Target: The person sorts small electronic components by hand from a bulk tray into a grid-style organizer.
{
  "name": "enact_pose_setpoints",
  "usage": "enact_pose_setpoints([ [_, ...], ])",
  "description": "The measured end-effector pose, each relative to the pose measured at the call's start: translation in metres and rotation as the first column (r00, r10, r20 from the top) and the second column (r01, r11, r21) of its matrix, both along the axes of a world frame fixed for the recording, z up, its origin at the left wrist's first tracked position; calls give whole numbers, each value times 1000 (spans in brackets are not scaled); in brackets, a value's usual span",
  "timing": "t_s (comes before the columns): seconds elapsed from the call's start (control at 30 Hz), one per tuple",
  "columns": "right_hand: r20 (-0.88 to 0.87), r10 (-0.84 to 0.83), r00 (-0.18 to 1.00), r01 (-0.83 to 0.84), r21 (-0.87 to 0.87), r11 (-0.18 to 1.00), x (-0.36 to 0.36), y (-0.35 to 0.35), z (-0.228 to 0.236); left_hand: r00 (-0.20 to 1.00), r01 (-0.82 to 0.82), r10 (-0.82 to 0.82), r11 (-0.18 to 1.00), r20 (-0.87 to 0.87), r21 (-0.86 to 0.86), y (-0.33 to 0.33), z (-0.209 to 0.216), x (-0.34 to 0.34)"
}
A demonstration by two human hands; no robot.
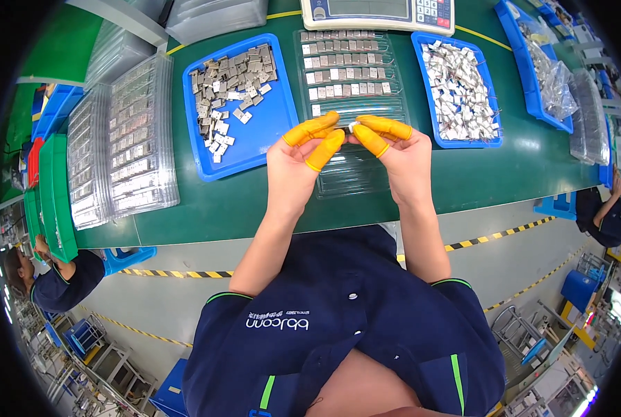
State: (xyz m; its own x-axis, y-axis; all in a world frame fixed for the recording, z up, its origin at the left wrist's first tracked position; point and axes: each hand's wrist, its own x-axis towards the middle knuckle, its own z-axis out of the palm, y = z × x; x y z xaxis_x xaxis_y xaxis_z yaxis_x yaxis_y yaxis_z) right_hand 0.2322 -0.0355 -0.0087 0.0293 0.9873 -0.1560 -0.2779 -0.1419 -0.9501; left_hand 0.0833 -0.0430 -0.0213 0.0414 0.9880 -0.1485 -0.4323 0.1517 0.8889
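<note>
My left hand (293, 156) and my right hand (404, 156) meet above the clear plastic tray (359, 177), with yellow finger cots on thumbs and forefingers. Both are closed in a pinch. Between the right fingertips shows a small white connector (353, 127). Something small and dark sits at the left fingertips, mostly hidden by them. Behind the hands, rows of small grey-and-white parts (345, 73) fill the far part of the clear tray. A blue tray of flat grey metal pieces (272, 149) lies to the left; a blue tray of white connectors (487, 144) lies to the right.
Filled clear trays (140, 132) are stacked at the left, near green bins (57, 194). A scale (380, 24) stands at the back. Another blue bin (533, 83) with plastic bags and more clear trays (588, 118) are at the right. Two other people sit at the far sides.
</note>
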Motion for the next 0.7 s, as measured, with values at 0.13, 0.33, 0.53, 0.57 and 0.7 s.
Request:
enact_pose_setpoints([
  [0.13, 17, 42, 999, -43, 18, 999, -2, -3, 1, 989, 138, -139, 990, -41, -24, 0, -1, -8],
  [0.33, 273, -36, 961, -38, 261, 965, -3, -4, 7, 964, 114, -68, 980, 259, -166, 0, -2, -12],
  [0.53, 112, -98, 989, 77, 172, 982, -6, -4, 8, 990, -2, 20, 992, 137, -130, 3, 5, -9],
  [0.57, 72, -39, 997, 34, 64, 997, -6, -4, 8, 990, -1, 19, 991, 137, -131, 2, 5, -8],
  [0.7, -57, -26, 998, 25, -17, 1000, -7, -2, 7, 995, 1, 7, 996, 97, -86, 3, 4, -7],
])
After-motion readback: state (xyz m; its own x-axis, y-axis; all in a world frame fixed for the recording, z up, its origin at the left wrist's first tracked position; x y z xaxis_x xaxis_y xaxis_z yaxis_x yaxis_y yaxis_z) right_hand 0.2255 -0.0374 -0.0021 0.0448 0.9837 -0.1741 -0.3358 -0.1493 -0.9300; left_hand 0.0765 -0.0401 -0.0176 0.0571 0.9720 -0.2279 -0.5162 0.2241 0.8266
